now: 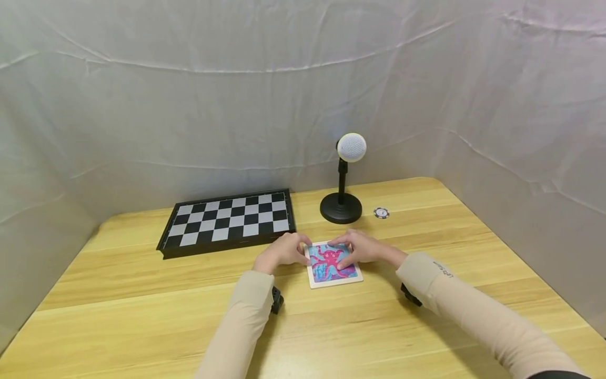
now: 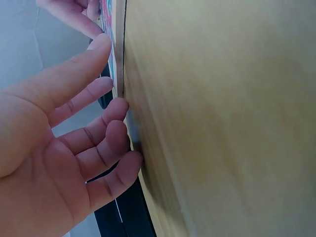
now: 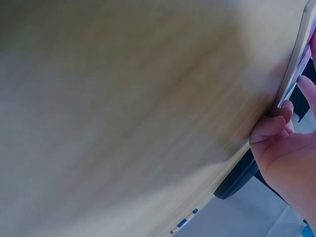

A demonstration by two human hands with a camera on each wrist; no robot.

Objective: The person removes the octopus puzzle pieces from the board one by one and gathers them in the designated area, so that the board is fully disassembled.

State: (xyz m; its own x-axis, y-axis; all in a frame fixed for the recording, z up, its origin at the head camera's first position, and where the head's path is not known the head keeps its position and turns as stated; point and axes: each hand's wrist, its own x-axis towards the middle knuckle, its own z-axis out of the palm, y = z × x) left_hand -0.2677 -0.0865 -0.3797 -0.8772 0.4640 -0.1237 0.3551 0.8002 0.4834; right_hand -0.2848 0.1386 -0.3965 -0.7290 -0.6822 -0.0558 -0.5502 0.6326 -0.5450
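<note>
A square octopus picture board (image 1: 325, 273), pink on blue with a pale wooden rim, lies flat on the table. At its left side my left hand (image 1: 284, 249) touches the edge with the thumb and forefinger. In the left wrist view the thumb meets the rim (image 2: 118, 54), while the other fingers (image 2: 116, 136) bend loosely against the tabletop. My right hand (image 1: 365, 246) reaches over the board from the right, its thumb on the picture and its forefinger by the top edge. The right wrist view has the lower fingers (image 3: 279, 116) resting beside the board.
Behind the left hand lies a black-and-white checkered board (image 1: 232, 218) in a black frame. A microphone (image 1: 352, 148) on a round black stand (image 1: 341, 209) rises beyond the picture board, with a poker chip (image 1: 381, 213) to its right. Grey cloth (image 1: 213, 116) hangs around the wooden table (image 1: 142, 310).
</note>
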